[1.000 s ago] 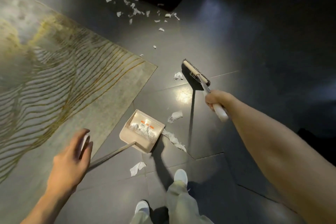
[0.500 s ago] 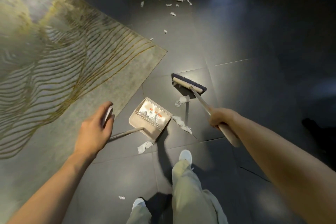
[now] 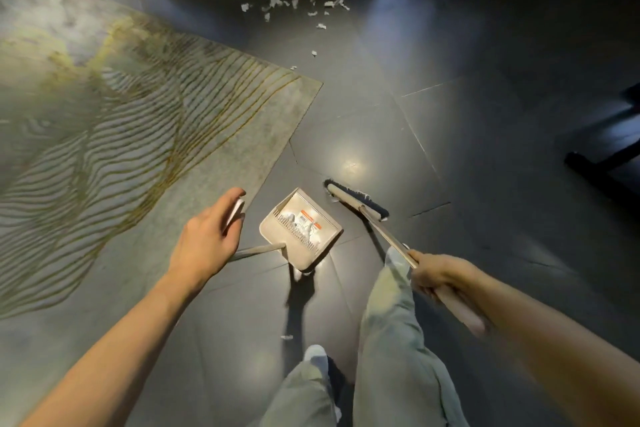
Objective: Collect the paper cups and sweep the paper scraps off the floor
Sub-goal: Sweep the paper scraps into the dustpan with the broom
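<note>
My left hand (image 3: 207, 239) grips the top of the long handle of a beige dustpan (image 3: 302, 229) that rests on the dark tiled floor with white paper scraps inside it. My right hand (image 3: 440, 276) grips the handle of a broom; the broom head (image 3: 356, 199) sits on the floor right beside the dustpan's open edge. A small scrap (image 3: 286, 337) lies near my feet. Several more white scraps (image 3: 277, 3) are scattered on the floor far ahead. No paper cups show in view.
A grey rug with gold wavy lines (image 3: 121, 121) covers the floor at left, its corner close to the dustpan. My legs in light trousers (image 3: 391, 340) stand just below the dustpan. A dark furniture base (image 3: 595, 163) is at the right edge, dark furniture along the top.
The broom head has swept towards the dustpan and now sits at its edge. The loose scraps that lay around the pan are gone from the floor. The view has moved closer.
</note>
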`<state>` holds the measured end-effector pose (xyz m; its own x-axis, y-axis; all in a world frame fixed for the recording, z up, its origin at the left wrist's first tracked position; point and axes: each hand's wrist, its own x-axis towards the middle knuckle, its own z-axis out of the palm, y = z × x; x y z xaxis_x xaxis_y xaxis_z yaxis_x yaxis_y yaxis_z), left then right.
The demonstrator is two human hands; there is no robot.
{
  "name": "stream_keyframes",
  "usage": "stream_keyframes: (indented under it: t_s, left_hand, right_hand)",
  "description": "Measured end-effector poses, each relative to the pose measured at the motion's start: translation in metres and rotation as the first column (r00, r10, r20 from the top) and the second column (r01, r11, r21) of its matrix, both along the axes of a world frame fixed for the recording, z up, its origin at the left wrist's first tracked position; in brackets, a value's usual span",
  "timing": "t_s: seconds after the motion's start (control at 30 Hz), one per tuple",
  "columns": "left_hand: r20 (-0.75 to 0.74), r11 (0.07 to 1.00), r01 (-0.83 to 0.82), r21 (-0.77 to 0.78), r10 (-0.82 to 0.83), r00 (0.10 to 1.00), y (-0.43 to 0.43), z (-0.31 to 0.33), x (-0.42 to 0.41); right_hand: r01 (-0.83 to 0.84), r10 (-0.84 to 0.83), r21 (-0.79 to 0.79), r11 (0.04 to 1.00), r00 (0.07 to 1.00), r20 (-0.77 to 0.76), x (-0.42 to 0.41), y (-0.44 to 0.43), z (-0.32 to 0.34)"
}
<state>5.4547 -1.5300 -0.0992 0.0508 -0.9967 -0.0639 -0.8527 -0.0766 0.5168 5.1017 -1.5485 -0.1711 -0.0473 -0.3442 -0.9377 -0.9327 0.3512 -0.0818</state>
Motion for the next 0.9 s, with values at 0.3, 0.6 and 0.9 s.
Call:
stream_keyframes:
  t_s: [0.3, 0.6, 0.9]
  left_hand:
    - [-0.016, 0.995, -0.056, 0.081, 0.057, 0.998, 0.094, -0.014, 0.064]
    - [-0.026, 0.986, -0.075, 0.146, 0.079, 0.997, 0.071, -0.036, 0.077]
    - [-0.051, 0.985, -0.061, 0.160, 0.070, 0.996, 0.037, -0.041, 0.067]
  right_hand:
    - [0.304, -0.306, 0.032, 0.952, 0.943, 0.133, 0.016, 0.053, 0.046]
    - [0.193, -0.190, -0.108, 0.975, 0.981, 0.036, 0.028, 0.037, 0.032]
    - [0.091, -0.108, 0.090, 0.992, 0.973, 0.205, 0.091, 0.081, 0.016]
